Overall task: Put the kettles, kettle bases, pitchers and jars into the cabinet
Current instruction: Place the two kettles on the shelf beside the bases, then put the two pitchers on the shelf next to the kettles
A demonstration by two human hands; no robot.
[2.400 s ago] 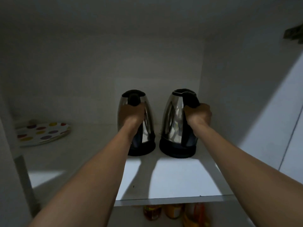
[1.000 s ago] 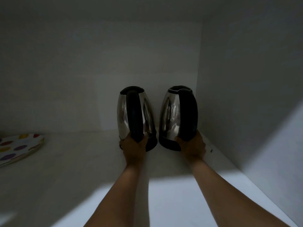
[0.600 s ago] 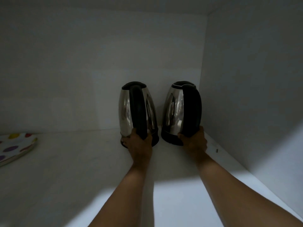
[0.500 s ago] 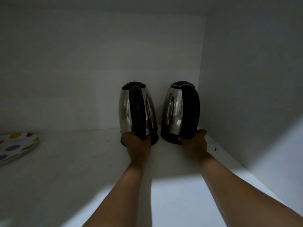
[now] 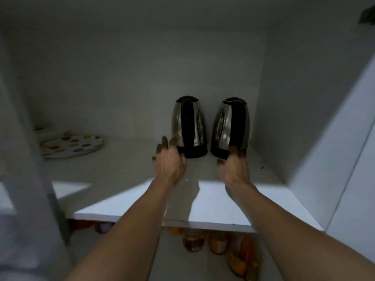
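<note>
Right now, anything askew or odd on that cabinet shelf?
Nothing stands out. Both kettles, left kettle and right kettle, stand upright side by side near the back right corner. Left hand and right hand are open in front of them.

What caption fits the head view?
Open hands by two steel kettles on a cabinet shelf.

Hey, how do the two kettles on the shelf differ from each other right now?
The left kettle stands farther from the cabinet's side wall; the right kettle stands next to that wall. The left kettle's black handle faces straight at the camera, while the right kettle's is turned slightly rightward. The left hand is open beside the left kettle's base; the right hand touches the right kettle's base. Both are upright, steel with black trim.
</note>
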